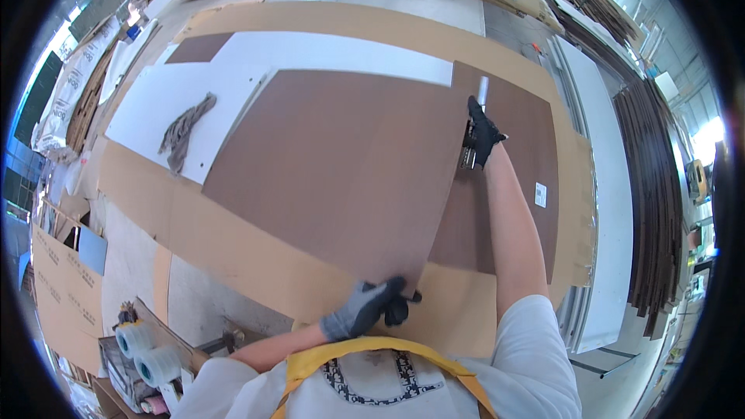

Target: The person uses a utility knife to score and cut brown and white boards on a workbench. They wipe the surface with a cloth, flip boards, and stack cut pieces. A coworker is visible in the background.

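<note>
A large brown panel (341,155) lies across the stack in front of me. My left hand (372,310), in a grey and black glove, is closed on its near right corner. My right hand (484,136), in a black glove, reaches to the panel's right edge. Its fingers are closed round a black and silver object (468,157), whose kind I cannot make out. A pale cylinder (483,91) sticks out beyond that hand. Under the right edge lies another brown panel (516,178) with a white label (541,195). A crumpled grey cloth (186,132) rests on a white panel (147,105).
Cardboard sheets (233,229) lie under the panels. Rolls of clear film (159,365) stand on a cart at the lower left. On the right are long white panels (609,209) and a stack of dark strips (656,194). More cardboard (66,279) stands at the left.
</note>
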A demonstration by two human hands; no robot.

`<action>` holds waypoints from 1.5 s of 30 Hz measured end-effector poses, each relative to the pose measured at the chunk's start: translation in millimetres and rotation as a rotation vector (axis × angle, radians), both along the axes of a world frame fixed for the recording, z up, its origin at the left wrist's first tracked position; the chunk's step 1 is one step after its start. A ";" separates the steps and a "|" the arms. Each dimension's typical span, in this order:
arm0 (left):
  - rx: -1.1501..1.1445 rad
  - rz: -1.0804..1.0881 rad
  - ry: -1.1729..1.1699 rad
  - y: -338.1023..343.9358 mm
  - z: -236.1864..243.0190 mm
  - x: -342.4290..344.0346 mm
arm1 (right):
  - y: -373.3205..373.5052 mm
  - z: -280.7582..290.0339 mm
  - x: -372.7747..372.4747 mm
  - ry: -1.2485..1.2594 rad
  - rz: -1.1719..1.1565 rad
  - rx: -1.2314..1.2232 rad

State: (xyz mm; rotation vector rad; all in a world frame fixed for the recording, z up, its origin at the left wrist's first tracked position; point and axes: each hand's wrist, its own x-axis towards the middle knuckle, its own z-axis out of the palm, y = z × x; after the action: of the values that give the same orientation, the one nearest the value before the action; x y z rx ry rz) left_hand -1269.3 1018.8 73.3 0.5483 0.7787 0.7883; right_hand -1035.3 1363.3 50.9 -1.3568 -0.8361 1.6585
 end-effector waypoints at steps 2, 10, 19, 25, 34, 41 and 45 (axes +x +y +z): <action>-0.078 -0.073 -0.014 -8.2 -15.6 -4.9 | 8.8 -7.3 -6.5 -0.051 -0.026 0.049; -0.048 -0.209 0.129 -27.1 -9.6 -21.1 | -82.6 11.8 30.9 0.009 -0.268 0.057; -0.137 0.338 0.438 16.5 -15.0 -187.5 | -219.1 21.0 -2.9 0.110 -0.369 -0.199; 0.228 0.422 1.224 96.0 -62.5 -331.3 | -288.6 -3.2 -110.3 0.065 -0.001 -0.277; 0.219 0.343 1.122 115.5 -70.1 -309.9 | -302.8 -22.8 -134.6 0.071 -0.288 -0.348; 0.377 0.355 1.162 114.1 -68.8 -302.0 | -312.0 -29.7 -55.9 -0.196 0.069 0.023; 0.448 0.186 1.245 129.2 -57.5 -288.6 | -258.7 -10.0 101.5 -1.122 -0.297 0.217</action>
State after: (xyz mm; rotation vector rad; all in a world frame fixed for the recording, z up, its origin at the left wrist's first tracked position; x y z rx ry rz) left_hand -1557.9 1148.0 15.8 1.4366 1.8242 0.7478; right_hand -933.8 1104.7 40.8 -2.1124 -1.2766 0.4514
